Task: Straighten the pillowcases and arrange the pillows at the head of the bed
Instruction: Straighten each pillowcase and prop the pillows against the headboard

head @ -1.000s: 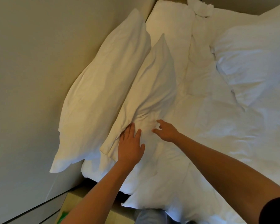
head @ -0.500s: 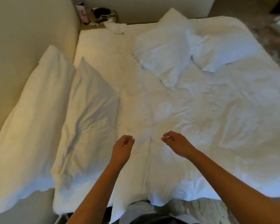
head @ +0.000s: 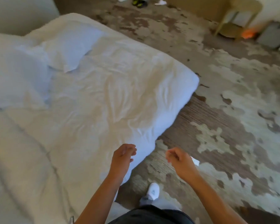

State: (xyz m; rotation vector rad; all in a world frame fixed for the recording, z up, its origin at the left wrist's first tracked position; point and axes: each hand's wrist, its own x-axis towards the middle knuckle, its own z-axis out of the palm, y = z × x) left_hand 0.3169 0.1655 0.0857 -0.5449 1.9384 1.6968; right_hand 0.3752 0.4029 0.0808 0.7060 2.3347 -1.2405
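I see bare forearms, a dark top [head: 150,214] at the frame's bottom, grey trousers, and one white sock [head: 153,193].

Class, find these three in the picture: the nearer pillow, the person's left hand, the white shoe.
Nearer pillow [head: 14,75], head view, middle of its top face.
Left hand [head: 122,156], head view, back of the hand.
White shoe [head: 153,190], head view, toe.

Both hands hang with loosely curled fingers and hold nothing: the left hand [head: 122,156] over the bed [head: 103,97] corner, the right hand [head: 179,160] over the carpet [head: 225,110]. Rumpled sheet lies open between the hands and two pillows [head: 68,46] at far left. A side table [head: 238,18] stands well apart across the floor.
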